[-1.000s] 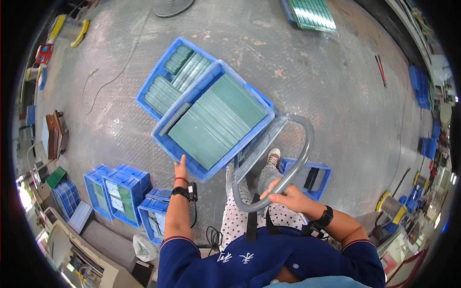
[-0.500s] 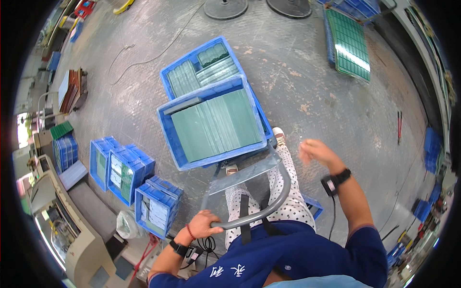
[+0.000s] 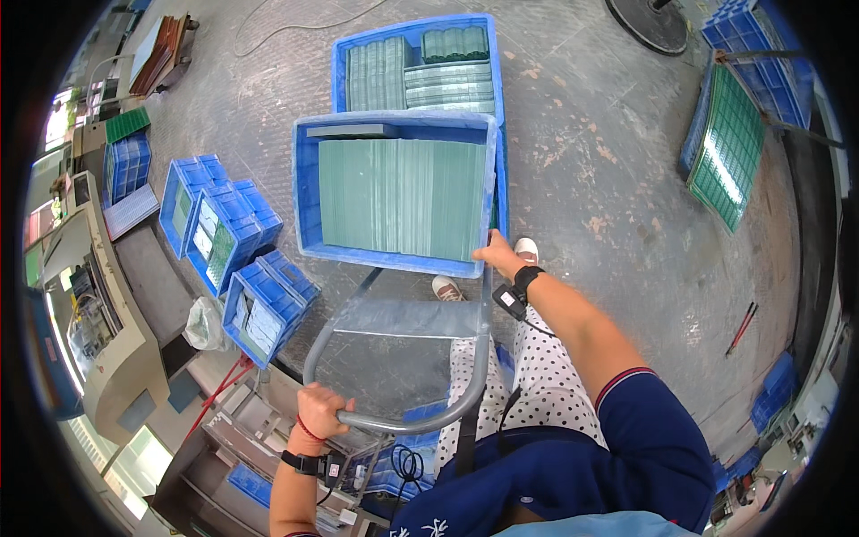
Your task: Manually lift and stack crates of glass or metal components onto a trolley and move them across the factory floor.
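Note:
My left hand (image 3: 322,410) is wrapped round the lower left bend of a grey tubular cart handle (image 3: 394,422). Over at the near right corner of a blue plastic crate (image 3: 385,259), my right hand (image 3: 501,253) grips the rim. Tightly packed rows of thin green boards (image 3: 398,192) fill that crate, with one grey-green strip lying along its far side. Partly beneath it and farther off, a second blue crate (image 3: 338,76) holds more stacks of green pieces. The cart's bed is mostly hidden under the crates.
Several blue crates (image 3: 253,219) with boards stand on the floor at left, beside a beige machine (image 3: 148,376). Green panels (image 3: 729,148) lean by blue crates at far right. A round black base (image 3: 651,22) stands at the back; a red-handled tool (image 3: 741,328) lies at right.
My right hand has come from the air onto the crate's near right corner. The cart and crates have turned to sit straighter before me, and my left hand stays on the handle.

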`<state>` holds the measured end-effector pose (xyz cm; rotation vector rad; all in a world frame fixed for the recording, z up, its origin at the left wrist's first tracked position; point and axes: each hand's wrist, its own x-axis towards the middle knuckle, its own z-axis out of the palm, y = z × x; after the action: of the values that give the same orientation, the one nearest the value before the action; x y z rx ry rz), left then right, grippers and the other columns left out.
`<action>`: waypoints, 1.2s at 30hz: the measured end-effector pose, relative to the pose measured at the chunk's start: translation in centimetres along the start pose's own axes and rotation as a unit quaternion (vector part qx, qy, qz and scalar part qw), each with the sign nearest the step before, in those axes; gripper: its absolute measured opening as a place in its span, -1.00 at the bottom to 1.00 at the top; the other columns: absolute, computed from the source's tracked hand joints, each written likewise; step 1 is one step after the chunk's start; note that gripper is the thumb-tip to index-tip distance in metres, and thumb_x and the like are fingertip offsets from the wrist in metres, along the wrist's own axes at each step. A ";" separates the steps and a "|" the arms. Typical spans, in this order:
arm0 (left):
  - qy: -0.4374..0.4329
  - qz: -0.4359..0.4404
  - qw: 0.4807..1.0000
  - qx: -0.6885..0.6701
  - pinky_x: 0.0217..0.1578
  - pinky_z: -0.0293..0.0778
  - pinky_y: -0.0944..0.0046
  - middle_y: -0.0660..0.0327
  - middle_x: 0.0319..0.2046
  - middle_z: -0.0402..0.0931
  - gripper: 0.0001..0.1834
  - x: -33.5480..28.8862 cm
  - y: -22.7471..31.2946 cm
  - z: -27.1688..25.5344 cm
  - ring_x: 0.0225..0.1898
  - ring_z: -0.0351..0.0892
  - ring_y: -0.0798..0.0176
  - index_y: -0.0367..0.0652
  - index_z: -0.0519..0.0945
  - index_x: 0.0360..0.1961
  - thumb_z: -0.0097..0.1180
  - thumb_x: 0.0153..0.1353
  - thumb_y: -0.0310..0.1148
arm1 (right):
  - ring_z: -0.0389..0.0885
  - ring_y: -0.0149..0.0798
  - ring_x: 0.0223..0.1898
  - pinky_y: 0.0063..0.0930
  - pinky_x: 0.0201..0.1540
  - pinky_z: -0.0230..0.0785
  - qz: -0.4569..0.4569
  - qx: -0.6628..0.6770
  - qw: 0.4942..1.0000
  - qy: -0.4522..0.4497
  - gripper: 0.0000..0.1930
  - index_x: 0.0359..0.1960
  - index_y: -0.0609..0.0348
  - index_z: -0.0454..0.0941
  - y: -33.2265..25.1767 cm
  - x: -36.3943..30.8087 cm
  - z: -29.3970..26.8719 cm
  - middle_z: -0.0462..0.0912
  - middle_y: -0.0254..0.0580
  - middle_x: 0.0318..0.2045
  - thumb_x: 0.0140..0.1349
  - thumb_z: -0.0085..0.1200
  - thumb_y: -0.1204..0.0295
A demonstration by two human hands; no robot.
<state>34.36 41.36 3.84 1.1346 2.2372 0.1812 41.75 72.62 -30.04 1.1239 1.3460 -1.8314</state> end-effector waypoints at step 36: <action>-0.182 -0.062 0.932 -0.306 -0.07 0.29 0.27 0.10 -0.24 0.45 -0.41 2.7 -3.2 -9.6 -0.16 0.43 0.15 -0.27 0.43 -0.20 0.34 -0.23 -0.14 | 0.52 -0.11 -0.23 -0.41 -0.19 0.31 -0.080 0.006 0.989 0.122 -0.54 -0.16 0.41 0.39 5.0 -0.7 -4.3 0.54 0.03 -0.27 -0.24 -0.06 0.55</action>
<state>25.45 42.87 9.03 0.6225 1.7285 0.5287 47.44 75.13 -32.23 1.3146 1.6060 -1.8625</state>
